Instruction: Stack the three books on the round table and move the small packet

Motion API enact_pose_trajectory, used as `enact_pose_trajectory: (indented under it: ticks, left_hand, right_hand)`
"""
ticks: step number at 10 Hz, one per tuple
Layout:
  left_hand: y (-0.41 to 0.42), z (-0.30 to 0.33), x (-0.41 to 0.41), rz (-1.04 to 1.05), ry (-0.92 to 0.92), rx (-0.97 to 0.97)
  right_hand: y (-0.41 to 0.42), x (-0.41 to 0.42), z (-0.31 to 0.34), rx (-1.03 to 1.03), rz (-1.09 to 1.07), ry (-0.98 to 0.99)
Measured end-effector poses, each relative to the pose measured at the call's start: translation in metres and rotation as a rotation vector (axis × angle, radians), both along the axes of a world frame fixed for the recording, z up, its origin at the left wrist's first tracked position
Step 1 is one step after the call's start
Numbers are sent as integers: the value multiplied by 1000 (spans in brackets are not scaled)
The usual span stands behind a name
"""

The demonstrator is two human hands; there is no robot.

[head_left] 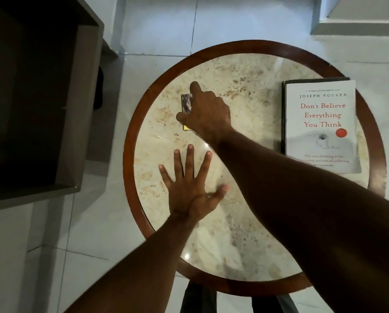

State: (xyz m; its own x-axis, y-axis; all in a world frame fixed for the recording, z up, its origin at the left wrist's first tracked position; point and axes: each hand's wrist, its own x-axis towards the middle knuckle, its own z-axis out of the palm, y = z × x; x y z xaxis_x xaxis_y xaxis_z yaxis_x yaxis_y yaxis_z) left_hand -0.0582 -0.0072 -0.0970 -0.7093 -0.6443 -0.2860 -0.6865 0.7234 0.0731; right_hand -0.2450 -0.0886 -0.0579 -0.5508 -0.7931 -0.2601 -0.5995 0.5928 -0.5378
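Right hand (208, 111) closing on small packet (186, 105), left hand (190, 177) splayed empty on worktop (245, 222); pinch firmly at edges, lift clear of book stack (320, 125).

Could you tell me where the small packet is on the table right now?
The small packet lies on the far left of the round table, partly under the right hand, well left of the book stack.

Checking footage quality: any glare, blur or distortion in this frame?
Head view: dim, arms underexposed; small glare spots on the round table; wide-angle bending at the rim; lower text on the white book blurred; small packet soft, partly hidden by the right hand.
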Motion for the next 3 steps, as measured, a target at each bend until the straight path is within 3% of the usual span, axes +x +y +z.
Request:
enact_pose_trajectory:
  ticks: [3]
  left_hand:
    - [1,7,2,19,-1,-40]
  right_hand:
    - [-19,-27,-1,-44,-72,-91]
